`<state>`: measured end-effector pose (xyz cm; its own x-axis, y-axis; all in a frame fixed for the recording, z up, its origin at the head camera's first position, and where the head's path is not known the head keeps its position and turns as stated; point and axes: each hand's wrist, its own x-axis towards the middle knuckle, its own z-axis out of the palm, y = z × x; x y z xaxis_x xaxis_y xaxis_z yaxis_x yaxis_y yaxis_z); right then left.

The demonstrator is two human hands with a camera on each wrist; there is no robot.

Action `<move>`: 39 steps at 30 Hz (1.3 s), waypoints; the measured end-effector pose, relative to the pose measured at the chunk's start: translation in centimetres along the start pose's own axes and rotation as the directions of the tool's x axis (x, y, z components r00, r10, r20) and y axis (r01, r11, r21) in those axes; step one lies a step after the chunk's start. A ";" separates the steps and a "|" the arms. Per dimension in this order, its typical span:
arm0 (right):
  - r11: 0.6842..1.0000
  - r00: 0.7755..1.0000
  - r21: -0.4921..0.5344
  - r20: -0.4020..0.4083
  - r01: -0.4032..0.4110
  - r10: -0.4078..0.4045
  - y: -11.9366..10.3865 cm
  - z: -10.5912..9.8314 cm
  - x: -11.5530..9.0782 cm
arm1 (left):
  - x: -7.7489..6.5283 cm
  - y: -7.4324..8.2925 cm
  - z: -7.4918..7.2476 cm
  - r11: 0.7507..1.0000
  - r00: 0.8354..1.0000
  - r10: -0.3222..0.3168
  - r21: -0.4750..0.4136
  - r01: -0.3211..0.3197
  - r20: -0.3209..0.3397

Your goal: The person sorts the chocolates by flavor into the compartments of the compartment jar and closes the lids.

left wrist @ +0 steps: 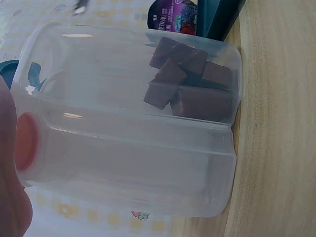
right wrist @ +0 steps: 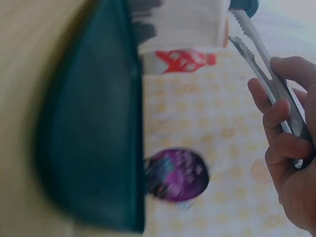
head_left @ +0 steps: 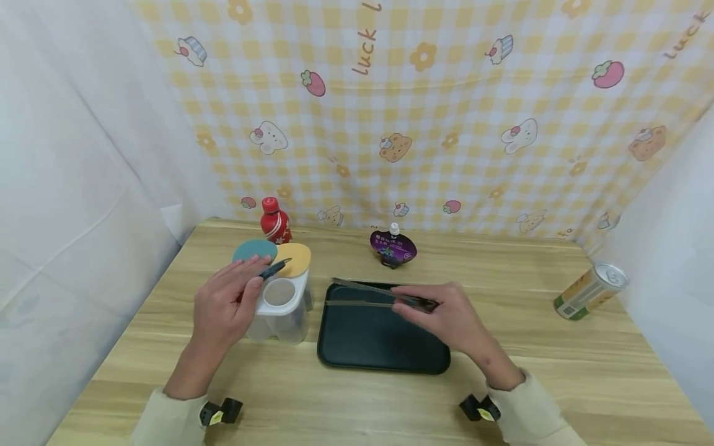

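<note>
My left hand [head_left: 225, 300] is at the top of a clear storage container with several compartments [head_left: 290, 325], pinching a dark teal lid [head_left: 273, 269] tilted up on edge. One round opening of the container is uncovered; a teal-blue lid and a yellow lid [head_left: 295, 259] cover others. Dark brown blocks [left wrist: 202, 101] lie at the bottom of one compartment in the left wrist view. My right hand [head_left: 440, 313] grips metal tongs [head_left: 365, 287] over a dark green tray [head_left: 385, 341]. The tongs' serrated tips [right wrist: 242, 44] stand apart, pointing toward the container, with nothing between them.
Behind the container stands a red bottle [head_left: 275, 222]. A purple pouch with a white cap [head_left: 393, 248] stands behind the tray. At the far right, a can [head_left: 591, 291] stands on the wooden table [head_left: 502, 272]. A checked curtain [head_left: 357, 124] hangs at the back.
</note>
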<state>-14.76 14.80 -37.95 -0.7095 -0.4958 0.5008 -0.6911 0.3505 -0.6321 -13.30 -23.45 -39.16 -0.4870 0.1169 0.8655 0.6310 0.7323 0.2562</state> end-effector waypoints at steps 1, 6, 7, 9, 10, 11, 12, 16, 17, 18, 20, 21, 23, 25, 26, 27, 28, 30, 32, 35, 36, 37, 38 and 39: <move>0.999 0.999 -0.015 0.007 -0.038 0.038 0.5 -0.4 -0.7 | 0.0 0.0 0.0 1.000 1.000 -0.001 0.000 0.001 0.003; 0.982 0.982 -0.062 0.046 -0.179 0.182 3.0 -2.4 -4.0 | 0.2 0.1 -0.1 1.000 1.000 -0.017 -0.004 0.017 0.021; 0.980 0.980 -0.061 0.054 -0.189 0.192 3.5 -2.8 -4.5 | 0.2 0.1 -0.1 1.000 1.000 -0.018 -0.004 0.018 0.023; 0.978 0.977 -0.068 0.070 -0.195 0.200 4.4 -3.8 -5.5 | 0.2 0.1 -0.1 1.000 1.000 -0.018 -0.004 0.019 0.022; 0.979 0.978 -0.076 0.077 -0.190 0.195 4.9 -4.2 -5.9 | 0.2 0.1 -0.1 1.000 1.000 -0.016 -0.004 0.017 0.022; 0.979 0.978 -0.086 0.085 -0.184 0.191 5.3 -4.7 -6.3 | 0.2 0.1 -0.1 1.000 1.000 -0.017 -0.005 0.017 0.021; 0.979 0.978 -0.095 0.093 -0.180 0.189 5.7 -5.2 -6.6 | 0.2 0.1 -0.1 1.000 1.000 -0.017 -0.004 0.017 0.022; 0.976 0.975 -0.136 0.122 -0.170 0.187 6.9 -6.9 -7.5 | 0.2 0.1 -0.2 1.000 0.999 -0.029 -0.007 0.029 0.034; 0.976 0.974 -0.140 0.129 -0.170 0.188 7.1 -7.3 -7.6 | 0.2 0.1 -0.2 0.999 0.999 -0.032 -0.008 0.033 0.034; 0.975 0.973 -0.141 0.136 -0.169 0.189 7.3 -7.7 -7.7 | 0.2 0.1 -0.2 0.999 0.999 -0.032 -0.006 0.032 0.034; 0.974 0.970 -0.149 0.152 -0.168 0.191 7.6 -8.3 -7.8 | 0.1 0.1 -0.1 0.999 0.999 -0.032 -0.005 0.032 0.030; 0.974 0.968 -0.148 0.160 -0.172 0.195 7.8 -8.6 -7.9 | 0.1 0.1 -0.1 1.000 0.999 -0.030 -0.007 0.030 0.025; 0.972 0.962 -0.148 0.177 -0.181 0.206 8.1 -9.2 -8.1 | 0.1 0.1 -0.1 1.000 0.999 -0.028 -0.007 0.028 0.019; 0.970 0.957 -0.149 0.192 -0.190 0.217 8.4 -9.6 -8.3 | 0.1 0.2 -0.1 1.000 0.999 -0.027 -0.007 0.027 0.018; 0.970 0.955 -0.151 0.196 -0.193 0.221 8.5 -9.8 -8.3 | 0.1 0.2 -0.1 1.000 0.999 -0.027 -0.007 0.028 0.018; 0.969 0.954 -0.149 0.198 -0.199 0.226 8.7 -10.0 -8.4 | 0.1 0.2 -0.1 1.000 0.999 -0.028 -0.007 0.028 0.019; 0.967 0.952 -0.150 0.200 -0.204 0.232 8.8 -10.2 -8.4 | 0.1 0.2 -0.1 1.000 0.999 -0.029 -0.003 0.029 0.024; 0.965 0.949 -0.154 0.204 -0.210 0.239 9.0 -10.5 -8.4 | 0.2 0.2 -0.1 0.999 0.999 -0.035 -0.001 0.035 0.031; 0.963 0.947 -0.158 0.205 -0.219 0.249 9.1 -10.7 -8.4 | 0.2 0.3 -0.2 0.999 0.998 -0.039 0.005 0.039 0.040; 0.960 0.942 -0.168 0.215 -0.223 0.257 9.2 -10.8 -8.4 | 0.3 0.3 -0.2 0.999 0.999 -0.039 0.005 0.039 0.038; 0.959 0.941 -0.172 0.218 -0.223 0.258 9.3 -10.8 -8.4 | 0.3 0.3 -0.2 0.999 0.999 -0.036 0.002 0.036 0.032; 0.959 0.941 -0.175 0.220 -0.223 0.259 9.3 -10.7 -8.4 | 0.2 0.3 -0.1 0.999 0.999 -0.035 0.001 0.035 0.028; 0.959 0.941 -0.180 0.221 -0.219 0.256 9.3 -10.6 -8.5 | 0.2 0.2 -0.1 0.999 0.999 -0.032 -0.002 0.032 0.020; 0.958 0.942 -0.190 0.219 -0.214 0.254 9.4 -10.5 -8.5 | 0.2 0.2 0.0 1.000 0.999 -0.030 -0.003 0.030 0.015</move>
<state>-16.68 30.69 -41.92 -0.8136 -0.5522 0.1820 -0.5367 0.5929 -0.6003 -13.23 -23.28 -38.90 -0.5142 0.1049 0.8512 0.6183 0.7331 0.2832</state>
